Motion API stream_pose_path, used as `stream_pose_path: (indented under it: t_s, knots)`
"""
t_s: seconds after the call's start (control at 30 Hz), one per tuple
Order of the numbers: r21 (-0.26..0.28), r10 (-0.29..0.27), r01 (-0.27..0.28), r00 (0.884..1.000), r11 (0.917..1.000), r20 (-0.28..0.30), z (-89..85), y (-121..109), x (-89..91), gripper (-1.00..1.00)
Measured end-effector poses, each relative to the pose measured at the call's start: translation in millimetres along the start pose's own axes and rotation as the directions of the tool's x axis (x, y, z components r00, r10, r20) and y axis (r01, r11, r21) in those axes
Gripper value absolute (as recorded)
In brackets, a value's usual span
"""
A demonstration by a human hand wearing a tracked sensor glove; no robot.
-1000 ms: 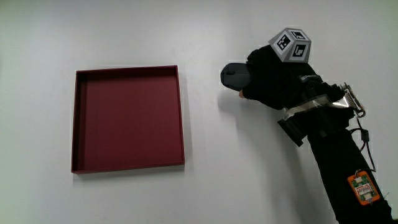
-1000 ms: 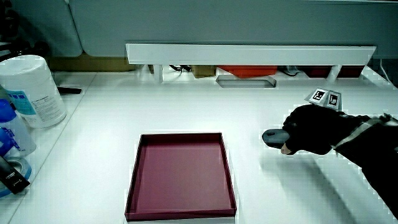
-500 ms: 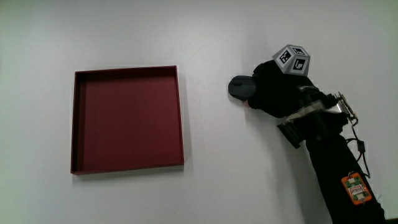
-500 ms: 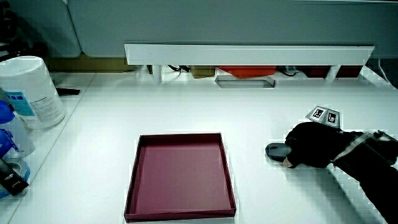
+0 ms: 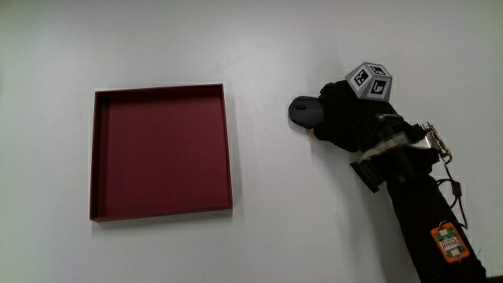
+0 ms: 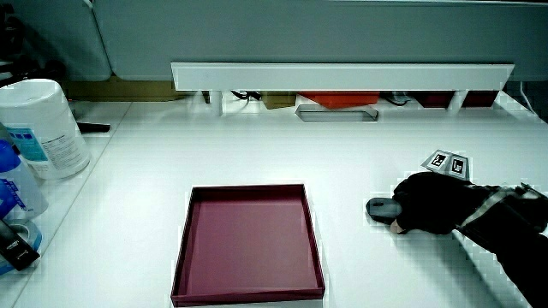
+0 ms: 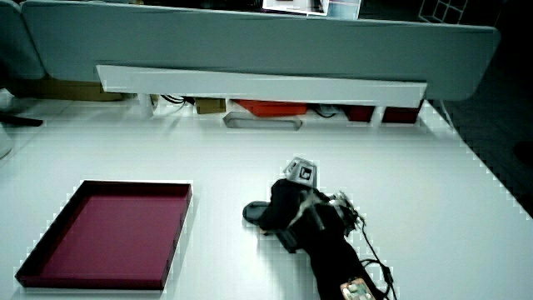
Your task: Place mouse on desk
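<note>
A dark grey mouse [image 5: 303,111] rests on the white desk [image 5: 267,47], beside the red tray [image 5: 161,149]. The gloved hand [image 5: 342,118] lies over the mouse's end nearer the forearm, fingers curled around it, with the patterned cube [image 5: 369,80] on its back. In both side views the mouse [image 6: 380,207] [image 7: 256,214] sits flat on the desk under the hand [image 6: 432,205] [image 7: 291,208]. Most of the mouse is hidden by the glove.
The shallow red tray [image 6: 248,244] holds nothing. A white wipes canister [image 6: 44,126] and a blue bottle [image 6: 15,184] stand at the desk's edge. A low white shelf [image 6: 342,75] runs along the partition, with an orange item [image 6: 338,97] under it.
The hand has lowered the mouse onto the desk, a little nearer to the person; since half a second ago it has barely moved.
</note>
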Motion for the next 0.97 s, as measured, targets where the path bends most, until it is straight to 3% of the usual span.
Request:
stream_pose_path:
  t_s: [0.1, 0.17, 0.3, 0.47, 0.6, 0.7, 0.8, 0.83, 0.9, 0.93, 0.97]
  knots:
    - [-0.017, -0.011, 0.011, 1.000, 0.9998, -0.007, -0.2, -1, -0.1, -0.31]
    - [-0.056, -0.021, 0.021, 1.000, 0.9982, -0.009, -0.9, -1, 2.6, -0.44]
    - [-0.049, 0.005, -0.007, 0.999, 0.9988, -0.049, 7.0, -10, 3.1, -0.69]
    - [-0.030, 0.092, -0.093, 0.995, 0.9953, -0.030, 25.5, -38, -21.0, -1.00]
    - [-0.008, 0.174, -0.174, 0.985, 0.9848, 0.014, 33.0, -65, -47.5, -1.00]
    - [0.001, 0.239, -0.240, 0.969, 0.9708, 0.069, 31.9, -83, -68.4, -1.00]
    - [-0.039, 0.311, -0.309, 0.946, 0.9503, 0.094, 29.8, -105, -93.7, -1.00]
    - [-0.048, 0.338, -0.335, 0.936, 0.9411, 0.095, 27.9, -111, -99.6, -1.00]
    - [-0.053, 0.399, -0.396, 0.905, 0.9167, 0.144, 27.0, -128, -116.3, -1.00]
    - [-0.087, 0.422, -0.414, 0.900, 0.9062, 0.108, 24.8, -134, -122.1, -1.00]
    - [-0.091, 0.451, -0.443, 0.883, 0.8921, 0.128, 21.6, -139, -126.6, -1.00]
